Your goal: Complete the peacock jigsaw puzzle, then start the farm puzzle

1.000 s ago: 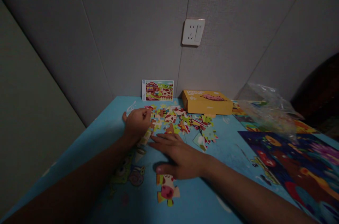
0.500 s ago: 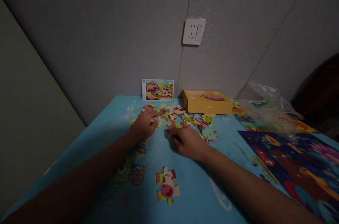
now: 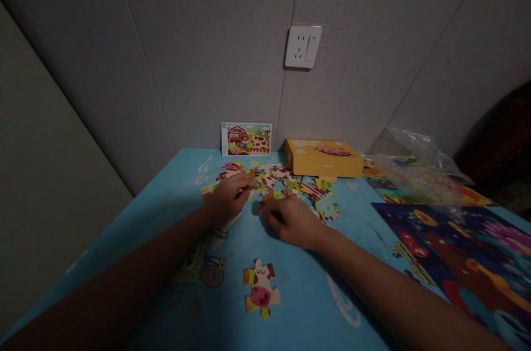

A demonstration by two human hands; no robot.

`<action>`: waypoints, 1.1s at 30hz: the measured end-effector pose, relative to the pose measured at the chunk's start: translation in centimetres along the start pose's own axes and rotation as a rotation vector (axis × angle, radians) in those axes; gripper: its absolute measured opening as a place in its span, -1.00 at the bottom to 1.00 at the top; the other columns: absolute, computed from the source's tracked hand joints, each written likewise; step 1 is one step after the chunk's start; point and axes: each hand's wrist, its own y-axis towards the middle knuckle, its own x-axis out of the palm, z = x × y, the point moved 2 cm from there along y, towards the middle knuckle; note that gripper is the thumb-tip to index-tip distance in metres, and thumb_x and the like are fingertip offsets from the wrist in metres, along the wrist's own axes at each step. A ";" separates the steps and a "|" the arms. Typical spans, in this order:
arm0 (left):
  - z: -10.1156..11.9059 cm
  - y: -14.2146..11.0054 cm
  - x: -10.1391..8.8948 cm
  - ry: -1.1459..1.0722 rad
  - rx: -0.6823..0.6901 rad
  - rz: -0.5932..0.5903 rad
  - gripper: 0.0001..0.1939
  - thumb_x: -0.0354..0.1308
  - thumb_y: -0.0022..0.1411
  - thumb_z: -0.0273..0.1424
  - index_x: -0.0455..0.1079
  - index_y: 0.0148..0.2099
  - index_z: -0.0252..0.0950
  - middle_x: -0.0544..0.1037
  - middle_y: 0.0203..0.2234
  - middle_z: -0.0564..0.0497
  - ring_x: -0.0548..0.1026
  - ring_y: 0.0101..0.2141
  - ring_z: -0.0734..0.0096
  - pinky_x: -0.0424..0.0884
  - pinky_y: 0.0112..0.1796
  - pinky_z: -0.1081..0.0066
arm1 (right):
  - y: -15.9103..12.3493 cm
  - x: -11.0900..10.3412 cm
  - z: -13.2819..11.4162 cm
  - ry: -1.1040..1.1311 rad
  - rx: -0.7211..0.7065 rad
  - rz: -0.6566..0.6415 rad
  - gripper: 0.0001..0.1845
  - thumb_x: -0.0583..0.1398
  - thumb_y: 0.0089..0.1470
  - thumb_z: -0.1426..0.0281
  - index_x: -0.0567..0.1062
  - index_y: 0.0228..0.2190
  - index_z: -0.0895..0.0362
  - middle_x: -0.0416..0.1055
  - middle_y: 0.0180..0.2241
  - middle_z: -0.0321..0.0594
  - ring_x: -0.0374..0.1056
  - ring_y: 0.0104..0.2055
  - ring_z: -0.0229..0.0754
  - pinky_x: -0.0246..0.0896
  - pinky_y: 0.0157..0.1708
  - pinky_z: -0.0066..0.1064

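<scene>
My left hand point(image 3: 228, 197) bends over the left side of a heap of loose jigsaw puzzle pieces point(image 3: 286, 177). Its fingers and thumb close on a puzzle piece, mostly hidden by the hand. At the heap's front edge is my right hand point(image 3: 293, 223), fingers loosely bent with a gap to the thumb, nothing visible between them. Nearer to me lie joined puzzle pieces showing a cow's face point(image 3: 261, 287). Some pieces stick out beyond my left hand and under its wrist. A picture card point(image 3: 246, 139) of a barn and cow leans on the wall behind.
A yellow puzzle box point(image 3: 326, 158) lies behind the heap on the right. Further right are a clear plastic bag point(image 3: 423, 168) and a dark, colourful picture sheet point(image 3: 460, 262). The blue printed tabletop point(image 3: 199, 312) meets a grey wall with a socket point(image 3: 303, 46).
My right hand has drawn back from the cow pieces towards the heap and its spread fingers have bent. My left hand has lowered and shifted slightly right. In the last half second both barely moved.
</scene>
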 end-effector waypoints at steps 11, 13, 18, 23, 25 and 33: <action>-0.1 0.0 0.0 0.190 0.055 0.061 -0.79 0.03 0.19 -0.51 0.49 -0.20 -0.30 0.56 -0.24 -0.09 0.46 -0.13 0.24 0.34 -0.01 0.20 | 0.1 0.3 -0.1 0.031 -0.059 -0.076 -0.74 0.10 0.01 0.58 0.57 -0.37 0.11 0.55 -0.40 -0.28 0.44 -0.36 -0.24 0.22 -0.28 -0.47; -0.1 0.0 -0.2 0.326 0.008 0.060 -0.78 0.03 0.20 -0.49 0.49 -0.18 -0.32 0.54 -0.22 -0.12 0.44 -0.13 0.20 0.33 -0.01 0.18 | 0.1 0.3 0.0 0.038 -0.065 -0.069 -0.74 0.10 0.01 0.59 0.57 -0.40 0.11 0.54 -0.43 -0.29 0.43 -0.38 -0.24 0.21 -0.29 -0.47; 1.1 -1.2 -0.4 0.719 -0.242 -0.029 -0.55 0.10 0.21 -0.12 0.46 -0.04 -0.39 0.46 -0.19 -0.28 0.41 -0.14 -0.01 0.36 -0.10 0.09 | 0.0 0.2 0.1 0.014 -0.058 -0.066 -0.73 0.11 -0.05 0.62 0.54 -0.48 0.09 0.52 -0.47 -0.32 0.42 -0.38 -0.23 0.17 -0.29 -0.46; 1.9 -2.2 -1.0 0.826 -0.516 -0.169 -0.17 0.04 0.09 0.22 0.35 0.04 -0.47 0.40 -0.16 -0.36 0.50 -0.25 -0.04 0.42 -0.28 0.20 | 0.0 0.2 0.2 0.001 -0.067 -0.029 -0.74 0.11 -0.14 0.65 0.51 -0.55 0.10 0.48 -0.49 -0.32 0.40 -0.38 -0.23 0.13 -0.33 -0.47; 1.6 -2.1 -1.1 0.804 -0.540 -0.240 -0.15 0.04 0.08 0.23 0.32 0.05 -0.46 0.41 -0.15 -0.35 0.52 -0.27 -0.03 0.43 -0.31 0.23 | 0.1 0.2 0.2 0.012 -0.068 -0.028 -0.74 0.11 -0.16 0.66 0.50 -0.57 0.10 0.47 -0.51 -0.33 0.40 -0.38 -0.23 0.14 -0.33 -0.47; 0.0 -1.2 -1.0 0.624 -0.453 -0.259 -0.48 0.13 0.21 -0.02 0.37 -0.01 -0.37 0.48 -0.09 -0.24 0.49 -0.09 0.06 0.39 -0.11 0.25 | 0.2 0.0 0.4 -0.031 0.073 -0.043 -0.73 0.11 -0.11 0.63 0.53 -0.52 0.08 0.54 -0.45 -0.33 0.43 -0.36 -0.21 0.16 -0.30 -0.45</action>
